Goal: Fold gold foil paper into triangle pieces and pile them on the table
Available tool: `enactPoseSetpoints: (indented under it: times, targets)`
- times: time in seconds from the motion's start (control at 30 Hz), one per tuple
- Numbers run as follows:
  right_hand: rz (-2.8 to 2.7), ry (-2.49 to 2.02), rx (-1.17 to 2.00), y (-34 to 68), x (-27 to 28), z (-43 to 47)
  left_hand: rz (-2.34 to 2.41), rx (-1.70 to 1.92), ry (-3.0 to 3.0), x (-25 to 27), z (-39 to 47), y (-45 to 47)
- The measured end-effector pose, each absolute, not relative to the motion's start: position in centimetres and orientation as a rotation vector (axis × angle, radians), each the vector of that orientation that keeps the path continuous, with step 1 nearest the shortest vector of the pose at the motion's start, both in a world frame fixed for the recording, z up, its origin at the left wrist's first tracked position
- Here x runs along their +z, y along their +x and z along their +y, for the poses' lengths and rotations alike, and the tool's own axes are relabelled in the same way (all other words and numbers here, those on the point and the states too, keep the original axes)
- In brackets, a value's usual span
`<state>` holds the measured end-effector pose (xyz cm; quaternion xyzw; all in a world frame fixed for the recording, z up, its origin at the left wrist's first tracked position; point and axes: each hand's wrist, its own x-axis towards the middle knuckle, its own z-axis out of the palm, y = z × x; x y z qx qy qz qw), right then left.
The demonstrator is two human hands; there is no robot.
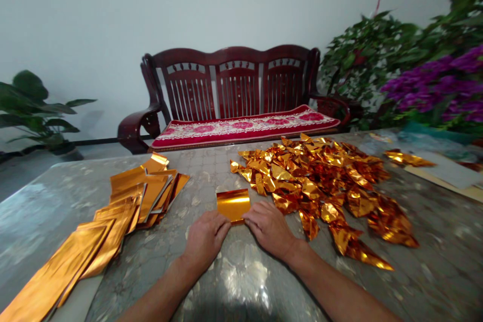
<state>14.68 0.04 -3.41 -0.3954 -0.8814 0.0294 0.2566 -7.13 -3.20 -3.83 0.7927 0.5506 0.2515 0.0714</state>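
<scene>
A small sheet of gold foil paper [233, 203] lies before me, its far edge curling up. At its near left corner, my left hand [207, 234] pinches the edge between thumb and fingers. My right hand [269, 226] grips the near right corner in the same way. The near edge between both hands looks folded over in a narrow strip. To the left spreads a fanned stack of flat gold foil sheets [109, 231]. On the right is a large heap of folded, pointed gold foil pieces [313, 176], close to my right hand.
The table [241, 271] has a clear, shiny cover. Papers [449, 168] and crumpled clear plastic [422, 138] lie at the right. Behind stands a dark wooden bench [237, 85] with a red floral cushion [245, 126]. Purple flowers [433, 83] and a potted plant [41, 110] flank it.
</scene>
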Motion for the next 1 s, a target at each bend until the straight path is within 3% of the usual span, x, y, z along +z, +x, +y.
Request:
enactPoseSetpoints:
  times: [1.0]
  targets:
    - [-2.229, -1.143, 0.19, 14.8, -3.3, 0.7, 1.705, 0.703, 2.249, -2.7, -2.9, -6.8]
